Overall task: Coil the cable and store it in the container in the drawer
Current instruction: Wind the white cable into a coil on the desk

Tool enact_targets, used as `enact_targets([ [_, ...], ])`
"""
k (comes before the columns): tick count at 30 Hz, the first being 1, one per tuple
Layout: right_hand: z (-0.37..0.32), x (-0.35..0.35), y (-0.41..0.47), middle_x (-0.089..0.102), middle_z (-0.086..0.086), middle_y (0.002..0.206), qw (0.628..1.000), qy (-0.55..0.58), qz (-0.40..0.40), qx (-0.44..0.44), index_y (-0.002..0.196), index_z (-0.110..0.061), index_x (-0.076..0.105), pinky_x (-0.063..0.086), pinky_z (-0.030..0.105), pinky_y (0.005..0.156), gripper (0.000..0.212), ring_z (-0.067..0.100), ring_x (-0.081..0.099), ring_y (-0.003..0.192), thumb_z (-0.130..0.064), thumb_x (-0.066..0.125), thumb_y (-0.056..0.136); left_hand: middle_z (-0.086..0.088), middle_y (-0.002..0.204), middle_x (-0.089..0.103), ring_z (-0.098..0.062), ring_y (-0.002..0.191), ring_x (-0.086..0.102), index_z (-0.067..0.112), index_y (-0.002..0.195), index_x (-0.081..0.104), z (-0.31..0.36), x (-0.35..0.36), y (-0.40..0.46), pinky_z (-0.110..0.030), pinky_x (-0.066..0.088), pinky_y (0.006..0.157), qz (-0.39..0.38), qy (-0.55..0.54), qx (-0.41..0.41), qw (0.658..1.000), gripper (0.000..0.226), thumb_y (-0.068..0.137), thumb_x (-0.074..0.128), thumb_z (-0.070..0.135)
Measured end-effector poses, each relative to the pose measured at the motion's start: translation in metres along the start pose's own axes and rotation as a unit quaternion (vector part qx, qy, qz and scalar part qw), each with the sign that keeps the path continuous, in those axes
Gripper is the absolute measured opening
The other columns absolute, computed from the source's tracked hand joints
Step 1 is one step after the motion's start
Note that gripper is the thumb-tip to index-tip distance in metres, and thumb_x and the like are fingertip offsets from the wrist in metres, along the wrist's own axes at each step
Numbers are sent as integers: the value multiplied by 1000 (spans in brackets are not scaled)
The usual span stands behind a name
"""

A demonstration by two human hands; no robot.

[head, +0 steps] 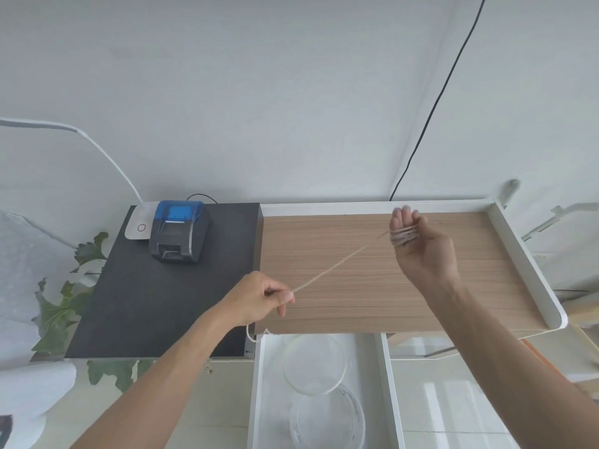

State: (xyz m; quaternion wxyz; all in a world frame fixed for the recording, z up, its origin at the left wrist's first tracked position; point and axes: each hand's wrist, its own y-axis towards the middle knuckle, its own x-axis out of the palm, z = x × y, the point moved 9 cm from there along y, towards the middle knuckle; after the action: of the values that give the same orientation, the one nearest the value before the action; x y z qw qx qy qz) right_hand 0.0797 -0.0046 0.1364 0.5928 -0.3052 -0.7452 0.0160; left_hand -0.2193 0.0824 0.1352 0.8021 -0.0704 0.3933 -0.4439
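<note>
A thin pale cable (334,268) runs taut across the wooden desk between my two hands. My right hand (421,247) is raised over the desk, palm toward me, with several turns of the cable wound around its fingers. My left hand (262,298) pinches the cable near the desk's front edge, and the loose end hangs below it at the edge. Below the desk a white drawer (257,393) stands pulled out. Inside it lie a clear round container (327,419) and its round lid (314,364).
A blue and grey receipt printer (178,233) and a small white device (139,225) stand on the dark mat (155,303) at left. The wooden desk (372,306) has a white raised rim along its back and right side. A black wire (431,115) hangs down the wall. Leaves (61,306) show at left.
</note>
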Motion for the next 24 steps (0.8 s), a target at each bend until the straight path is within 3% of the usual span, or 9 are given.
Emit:
enact_targets([
  [3, -34, -10, 10, 77, 21, 116, 919, -335, 72, -193, 107, 0, 69, 60, 33, 97, 23, 27, 77, 105, -8, 48, 110, 6, 90, 85, 15, 75, 68, 32, 74, 81, 21, 22, -15, -6, 45, 78, -94, 13, 22, 995, 35, 106, 69, 27],
  [6, -7, 15, 1, 78, 2, 96, 559, -787, -91, -244, 94, -14, 70, 60, 37, 88, 25, 24, 73, 90, -11, 48, 104, 11, 78, 81, 16, 66, 65, 8, 94, 86, 38, 7, -17, -5, 46, 71, -77, -39, 61, 994, 27, 107, 68, 22],
  [8, 19, 2, -8, 67, -3, 72, 425, -879, -172, -131, 78, -18, 60, 58, 43, 74, 45, 19, 64, 68, -45, 41, 108, 13, 71, 78, 11, 58, 64, 1, 98, 84, 32, -24, -8, -8, 46, 63, 3, -107, 52, 993, 27, 107, 67, 20],
  [9, 23, -4, -11, 59, -4, 61, 405, -893, -176, -83, 69, -16, 53, 55, 39, 65, 59, 17, 55, 57, -61, 42, 105, 10, 69, 76, 6, 49, 57, 3, 98, 84, 24, -40, -2, -10, 43, 57, 44, -142, 39, 988, 25, 107, 67, 19],
  [10, 27, -7, -16, 51, -3, 54, 425, -888, -174, -27, 62, -15, 47, 48, 34, 56, 66, 17, 46, 50, -68, 48, 100, 5, 68, 74, 0, 45, 48, 6, 98, 84, 15, -51, 3, -13, 40, 53, 75, -174, 28, 982, 24, 107, 66, 18],
  [14, 49, 1, -38, 24, 1, 48, 785, -549, -201, 204, 54, -13, 36, 23, 30, 45, 52, 17, 23, 42, -27, 66, 94, -1, 68, 73, -13, 47, 39, 11, 96, 85, -10, -58, 21, -21, 37, 48, 134, -213, -2, 968, 23, 108, 66, 15],
  [16, 57, 19, -45, 25, -4, 51, 887, -308, -221, 263, 60, -12, 48, 25, 25, 47, 36, 15, 25, 42, -20, 64, 92, 1, 70, 76, -7, 45, 49, 14, 96, 85, -10, -46, 25, -24, 44, 57, 127, -180, -11, 975, 23, 108, 66, 21],
  [21, 26, 22, -6, 78, 13, 102, 996, 58, -34, 58, 97, -3, 67, 54, 31, 103, 24, 25, 77, 99, -12, 48, 108, 7, 84, 85, 2, 83, 76, 38, 74, 82, 2, -7, 20, -31, 55, 93, 12, -12, -6, 1000, 36, 107, 67, 31],
  [24, -10, 5, 8, 78, 18, 118, 945, -277, 68, -161, 110, 1, 68, 56, 37, 105, 24, 27, 75, 113, -14, 49, 110, 9, 77, 82, 8, 76, 70, 36, 81, 86, 20, 9, 4, -19, 49, 84, -85, 1, 25, 996, 31, 106, 68, 30],
])
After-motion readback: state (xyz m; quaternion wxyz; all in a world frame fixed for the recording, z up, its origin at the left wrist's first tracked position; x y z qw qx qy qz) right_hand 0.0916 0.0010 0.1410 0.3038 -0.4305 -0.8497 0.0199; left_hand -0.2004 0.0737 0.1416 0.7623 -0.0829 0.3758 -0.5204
